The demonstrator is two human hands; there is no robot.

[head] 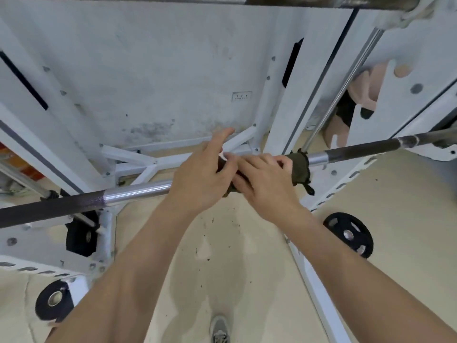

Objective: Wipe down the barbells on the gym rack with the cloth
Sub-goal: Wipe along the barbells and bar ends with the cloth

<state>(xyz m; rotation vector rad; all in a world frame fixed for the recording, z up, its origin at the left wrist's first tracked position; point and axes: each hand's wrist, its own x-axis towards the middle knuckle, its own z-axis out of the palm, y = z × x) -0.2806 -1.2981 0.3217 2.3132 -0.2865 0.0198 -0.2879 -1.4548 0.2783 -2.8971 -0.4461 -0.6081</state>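
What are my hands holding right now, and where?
The left hand and right hand hold the dark cloth wrapped round the middle of the barbell.

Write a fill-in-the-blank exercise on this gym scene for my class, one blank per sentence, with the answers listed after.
The right hand grips a dark green ___ wrapped round the barbell.
The frame of the rack is painted ___.
The round weight plate beside the right forearm is ___ in colour.
Answers: cloth; white; black.
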